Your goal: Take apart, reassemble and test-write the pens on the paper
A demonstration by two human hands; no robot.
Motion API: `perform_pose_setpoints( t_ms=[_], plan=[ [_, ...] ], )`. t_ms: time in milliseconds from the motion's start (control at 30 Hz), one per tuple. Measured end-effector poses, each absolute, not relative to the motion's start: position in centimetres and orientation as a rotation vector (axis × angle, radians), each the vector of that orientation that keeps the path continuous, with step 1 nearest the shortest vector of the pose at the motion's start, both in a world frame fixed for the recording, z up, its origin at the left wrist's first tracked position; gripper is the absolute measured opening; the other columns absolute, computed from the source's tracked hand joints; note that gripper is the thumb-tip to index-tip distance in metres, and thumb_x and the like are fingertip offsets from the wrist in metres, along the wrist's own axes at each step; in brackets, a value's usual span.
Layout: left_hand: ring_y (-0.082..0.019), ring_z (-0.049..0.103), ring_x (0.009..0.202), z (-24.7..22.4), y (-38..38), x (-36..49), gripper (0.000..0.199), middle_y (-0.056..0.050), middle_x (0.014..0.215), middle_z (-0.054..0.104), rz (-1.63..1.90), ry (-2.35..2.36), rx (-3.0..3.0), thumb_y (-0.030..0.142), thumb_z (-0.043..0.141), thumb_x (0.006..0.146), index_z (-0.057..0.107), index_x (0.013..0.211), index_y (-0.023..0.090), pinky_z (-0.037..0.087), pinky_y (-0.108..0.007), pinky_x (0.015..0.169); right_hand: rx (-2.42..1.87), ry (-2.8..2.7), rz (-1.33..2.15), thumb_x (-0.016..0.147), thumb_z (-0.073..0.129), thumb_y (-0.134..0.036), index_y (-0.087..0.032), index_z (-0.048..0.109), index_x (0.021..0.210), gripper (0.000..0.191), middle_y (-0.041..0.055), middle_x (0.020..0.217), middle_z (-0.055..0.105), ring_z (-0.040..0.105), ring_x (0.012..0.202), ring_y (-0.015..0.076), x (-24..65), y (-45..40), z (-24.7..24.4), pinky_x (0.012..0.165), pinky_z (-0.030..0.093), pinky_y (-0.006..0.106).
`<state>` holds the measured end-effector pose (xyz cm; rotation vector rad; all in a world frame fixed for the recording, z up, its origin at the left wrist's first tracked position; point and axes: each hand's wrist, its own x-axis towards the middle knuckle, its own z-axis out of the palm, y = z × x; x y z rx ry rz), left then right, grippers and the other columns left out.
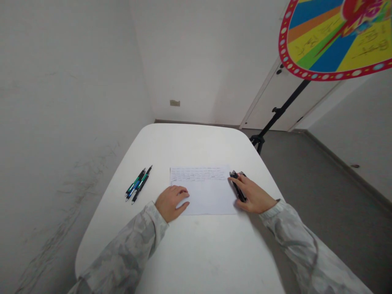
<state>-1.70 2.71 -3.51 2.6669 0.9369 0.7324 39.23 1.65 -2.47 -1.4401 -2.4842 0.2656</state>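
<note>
A sheet of paper [208, 198] lies on the white table in front of me, its upper part covered in handwritten lines. My left hand [172, 202] rests on the sheet's left edge, fingers slightly bent and thumb apart, holding nothing. At the right edge of the paper, my right hand [249, 194] has its thumb and fingers closed around several black pens [238, 188]. The fingers hide part of them, so I cannot tell exactly how many there are. To the left of the paper lies a loose group of pens [138, 184] with black, green and blue parts, apart from both hands.
The white table [196, 143] has rounded corners and stands beside the left wall. Beyond its far right corner, a black stand [277, 114] carries a colourful prize wheel [330, 41]. A door [275, 102] is behind the stand, and grey floor lies to the right.
</note>
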Motion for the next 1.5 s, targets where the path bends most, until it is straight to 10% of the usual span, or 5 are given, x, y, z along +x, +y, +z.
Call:
perform_pose_setpoints(
  t_ms=[400, 700, 1100, 1333, 1500],
  plan=[
    [-0.031, 0.068, 0.093, 1.6, 3.7, -9.6, 0.029, -0.013, 0.104, 0.071, 0.225, 2.218, 2.330, 0.045, 0.058, 0.099, 0.068, 0.102, 0.018, 0.052, -0.041, 0.077, -1.370, -2.207, 0.208, 0.095, 0.060, -0.027, -0.024, 0.067, 0.130, 0.036, 0.0102, 0.105, 0.064, 0.067, 0.100, 0.0303, 32.9, -1.3, -0.9, 0.100, 0.054, 0.050],
    [-0.026, 0.073, 0.089, 0.6, 1.6, -12.1, 0.031, -0.012, 0.113, 0.073, -0.120, 2.278, 2.167, 0.038, 0.044, 0.108, 0.067, 0.109, 0.019, 0.050, -0.034, 0.075, -1.298, -2.099, 0.340, 0.099, 0.056, -0.022, -0.023, 0.069, 0.121, 0.026, 0.0080, 0.097, 0.063, 0.066, 0.090, 0.0256, 29.1, -2.0, -2.9, 0.081, 0.055, 0.040],
    [-0.019, 0.070, 0.078, 0.8, -0.8, -6.5, 0.017, -0.005, 0.091, 0.075, 0.756, 1.504, 2.766, 0.024, 0.054, 0.106, 0.069, 0.102, 0.021, 0.052, -0.033, 0.074, -1.258, -1.807, 0.714, 0.108, 0.047, -0.038, -0.024, 0.066, 0.117, 0.025, 0.0033, 0.088, 0.067, 0.059, 0.072, 0.0193, 25.8, -1.0, -0.2, 0.070, 0.048, 0.034],
    [-0.019, 0.072, 0.083, -0.4, 3.2, -0.3, 0.015, -0.007, 0.094, 0.076, 0.953, 0.904, 2.959, 0.020, 0.053, 0.107, 0.068, 0.104, 0.019, 0.054, -0.034, 0.075, -1.409, -1.791, 0.626, 0.108, 0.044, -0.051, -0.024, 0.045, 0.067, 0.048, -0.0031, 0.057, 0.043, 0.042, 0.055, 0.0152, 23.8, 1.2, -0.5, 0.061, 0.029, 0.032],
    [-0.021, 0.071, 0.088, -2.5, 4.5, 0.3, 0.013, -0.008, 0.097, 0.075, 1.166, 0.860, 2.890, 0.022, 0.054, 0.109, 0.066, 0.107, 0.017, 0.058, -0.036, 0.081, -1.390, -1.669, 0.678, 0.110, 0.035, -0.056, -0.024, 0.040, 0.068, 0.053, -0.0030, 0.058, 0.042, 0.041, 0.056, 0.0157, 24.2, 0.8, -3.2, 0.060, 0.029, 0.032]
  ],
)
